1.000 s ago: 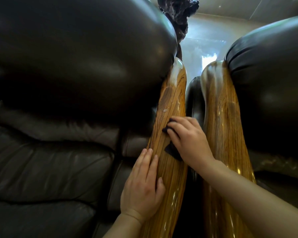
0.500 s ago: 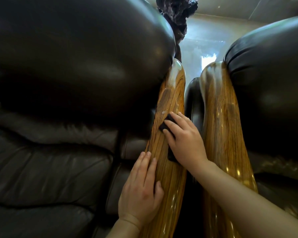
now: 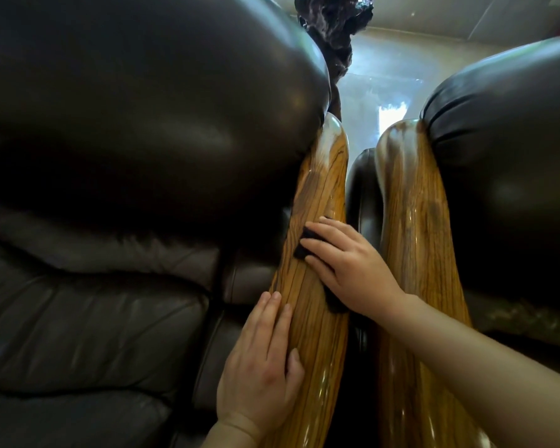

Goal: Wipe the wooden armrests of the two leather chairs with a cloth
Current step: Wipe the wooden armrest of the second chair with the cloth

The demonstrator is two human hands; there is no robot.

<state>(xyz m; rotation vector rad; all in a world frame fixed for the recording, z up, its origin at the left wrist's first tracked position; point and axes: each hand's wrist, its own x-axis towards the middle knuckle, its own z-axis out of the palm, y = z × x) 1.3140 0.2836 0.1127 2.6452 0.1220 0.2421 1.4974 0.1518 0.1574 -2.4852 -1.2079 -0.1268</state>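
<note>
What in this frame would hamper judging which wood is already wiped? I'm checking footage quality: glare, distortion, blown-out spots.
Head view: wide-angle bending bulges the dark leather chair backs; white glare streaks the far tips of the left glossy wooden armrest and the right wooden armrest; the bright background patch is blown out; the dark cloth under the right hand shows no texture; the left hand is sharp.

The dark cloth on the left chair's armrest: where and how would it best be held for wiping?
Take the dark cloth from above with a flat palm, as the right hand does. It lies thin and flat on the rounded, glossy armrest, so a pressing grip along the wood's length suits better than pinching an edge.
</note>
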